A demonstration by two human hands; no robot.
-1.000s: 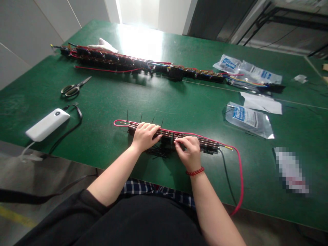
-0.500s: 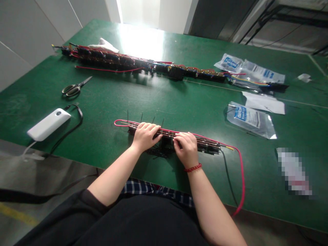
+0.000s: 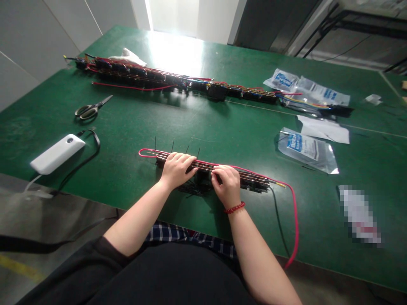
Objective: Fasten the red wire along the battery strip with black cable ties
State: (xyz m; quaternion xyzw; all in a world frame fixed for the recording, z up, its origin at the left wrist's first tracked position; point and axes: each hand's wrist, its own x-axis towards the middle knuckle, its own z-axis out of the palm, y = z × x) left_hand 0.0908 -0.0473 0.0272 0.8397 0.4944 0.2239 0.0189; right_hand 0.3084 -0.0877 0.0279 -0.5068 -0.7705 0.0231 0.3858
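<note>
The strip [image 3: 204, 168] lies near the front edge of the green table [image 3: 146, 120], right before the person, black underneath with bare metal lines along its top. The left hand [image 3: 178, 170] lies across it toward its left end, fingers bent over the top and thumb on the near side, gripping it. The right hand [image 3: 226, 183], with a red bracelet [image 3: 234, 208] at the wrist, is just past the middle; its thumb and fingertips come together at the strip, but from here I can't tell whether they pinch anything.

A red wire [image 3: 296, 220] runs along the strip, loops back at the left end and, on the right, bends down toward the table's edge. Thin black ties [image 3: 199, 152] poke up behind the left hand, and a dark tangle [image 3: 193, 189] lies just in front of the strip.

Farther back stretches a longer wired bar [image 3: 218, 91]. Over on the left are scissors [image 3: 87, 112] and a white box [image 3: 57, 154]; on the right, a clear bag [image 3: 308, 146] near white paper [image 3: 333, 130].
</note>
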